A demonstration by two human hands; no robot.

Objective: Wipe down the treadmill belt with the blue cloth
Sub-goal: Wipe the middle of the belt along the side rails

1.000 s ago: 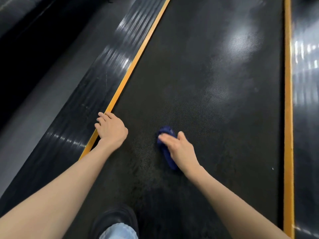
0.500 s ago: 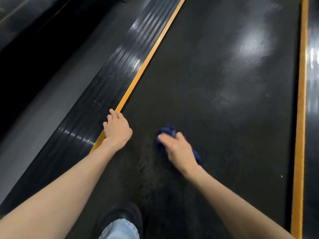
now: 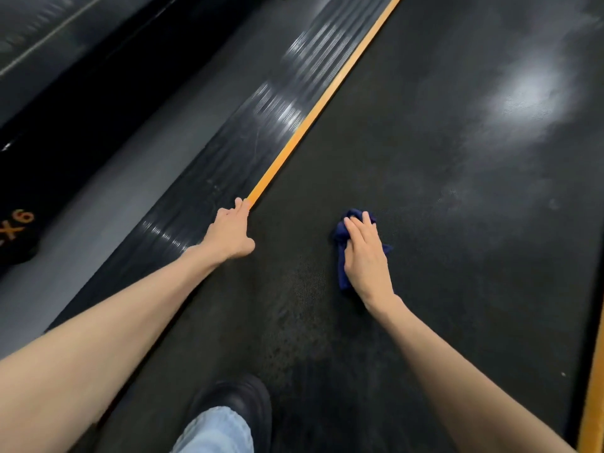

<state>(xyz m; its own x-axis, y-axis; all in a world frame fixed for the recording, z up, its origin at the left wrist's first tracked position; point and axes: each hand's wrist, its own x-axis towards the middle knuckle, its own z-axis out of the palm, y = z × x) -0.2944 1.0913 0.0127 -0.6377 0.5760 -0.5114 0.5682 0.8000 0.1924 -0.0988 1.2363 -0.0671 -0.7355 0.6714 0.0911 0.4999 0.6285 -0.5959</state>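
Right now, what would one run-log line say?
step: wiping | right hand presses blue cloth on treadmill belt | left hand rests at orange stripe

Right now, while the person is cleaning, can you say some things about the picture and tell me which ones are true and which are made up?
1. The right hand presses the blue cloth down on the treadmill belt. True.
2. The left hand is holding the cloth too. False: it rests at the belt's left edge, by the orange stripe, apart from the cloth.
3. A dark shoe shows at the bottom of the picture. True.
4. The belt is white. False: it is black, with a bright patch of reflected light further up.
5. The cloth lies spread out wide and flat. False: it is bunched up under the hand.
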